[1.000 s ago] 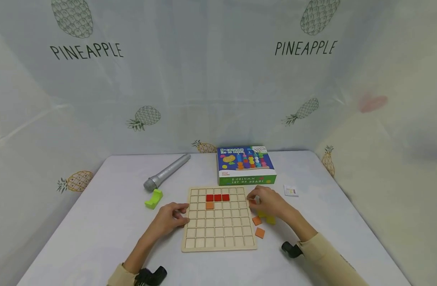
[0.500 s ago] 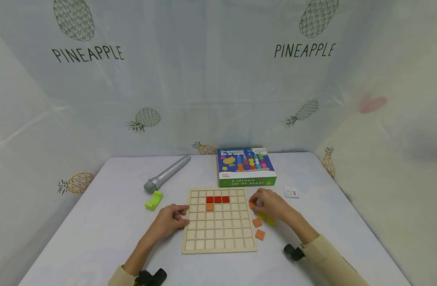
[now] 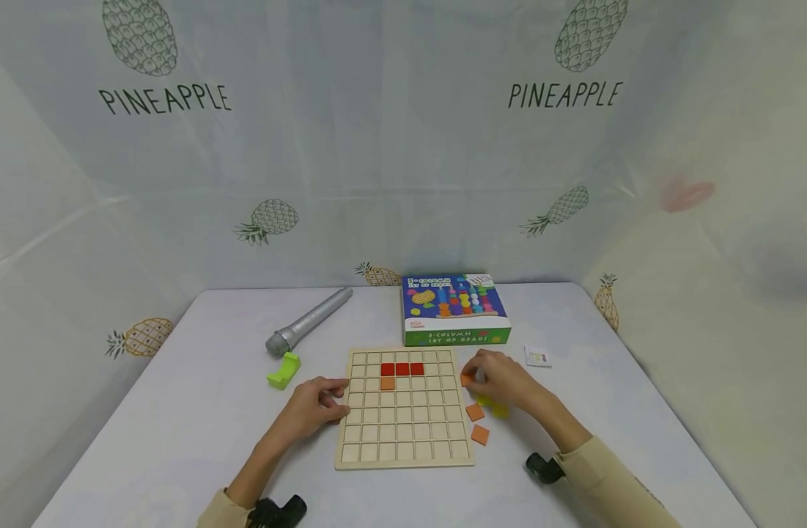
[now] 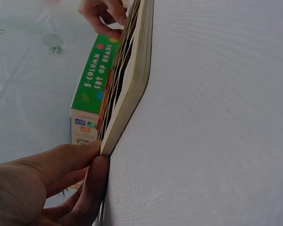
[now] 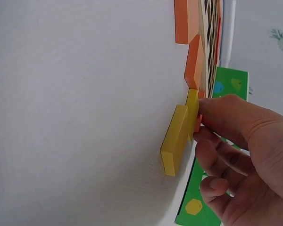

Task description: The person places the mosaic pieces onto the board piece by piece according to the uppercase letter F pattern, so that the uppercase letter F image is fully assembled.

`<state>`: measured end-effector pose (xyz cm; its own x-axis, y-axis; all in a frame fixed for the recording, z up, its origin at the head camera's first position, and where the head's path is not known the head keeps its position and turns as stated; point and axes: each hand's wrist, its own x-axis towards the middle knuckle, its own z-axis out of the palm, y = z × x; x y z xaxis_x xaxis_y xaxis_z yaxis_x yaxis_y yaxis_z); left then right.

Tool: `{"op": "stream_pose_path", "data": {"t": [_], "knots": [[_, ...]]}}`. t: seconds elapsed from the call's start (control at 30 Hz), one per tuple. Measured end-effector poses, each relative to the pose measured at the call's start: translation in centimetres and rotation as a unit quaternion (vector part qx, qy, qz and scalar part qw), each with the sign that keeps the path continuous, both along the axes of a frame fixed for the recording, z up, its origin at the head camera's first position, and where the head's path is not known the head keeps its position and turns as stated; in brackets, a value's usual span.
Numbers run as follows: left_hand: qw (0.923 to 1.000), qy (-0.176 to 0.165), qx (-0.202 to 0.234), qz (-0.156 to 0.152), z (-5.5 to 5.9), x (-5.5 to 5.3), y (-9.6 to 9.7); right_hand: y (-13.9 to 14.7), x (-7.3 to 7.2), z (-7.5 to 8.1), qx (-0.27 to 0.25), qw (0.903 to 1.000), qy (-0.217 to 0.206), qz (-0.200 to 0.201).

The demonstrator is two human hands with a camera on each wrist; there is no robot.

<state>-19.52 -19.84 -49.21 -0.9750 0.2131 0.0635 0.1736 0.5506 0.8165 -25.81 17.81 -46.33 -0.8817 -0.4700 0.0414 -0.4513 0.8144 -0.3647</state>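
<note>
A square wooden grid board (image 3: 406, 433) lies in the middle of the table. Three red tiles (image 3: 402, 369) sit side by side in its second row, with one orange tile (image 3: 388, 383) in the cell below the leftmost. My left hand (image 3: 311, 405) rests its thumb and a finger against the board's left edge, the tips apart. Just beyond the right edge, my right hand (image 3: 498, 380) pinches another orange tile (image 3: 466, 380) between thumb and fingers, partly hidden in the right wrist view. Yellow tiles (image 5: 174, 141) lie close under that hand.
Two loose orange tiles (image 3: 480, 435) lie right of the board. Behind it stands a colourful bead-set box (image 3: 456, 308). A silver microphone (image 3: 311, 320) and a lime-green block (image 3: 284, 371) are at left, and a small white card (image 3: 537, 356) at right.
My right hand has shifted slightly right, away from the board's edge, and the orange tile it pinches shows more clearly. The left hand stays at the board's left edge.
</note>
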Motion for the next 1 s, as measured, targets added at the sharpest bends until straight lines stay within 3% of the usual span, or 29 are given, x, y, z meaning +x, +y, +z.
{"op": "stream_pose_path", "data": {"t": [0.6, 0.83, 1.0], "knots": [[0.9999, 0.005, -0.009, 0.002, 0.0, -0.1, -0.1, -0.8, 0.4, 1.2, -0.014, 0.9998, -0.004, 0.012], [0.9993, 0.0, -0.018, 0.032, 0.0, 0.3, -0.8, -3.5, 0.3, 1.3, -0.027, 0.998, -0.019, 0.053], [0.9999, 0.012, -0.009, 0.001, -0.1, 0.0, -0.3, -4.5, 0.8, 1.4, -0.014, 0.9985, -0.018, 0.049]]}}
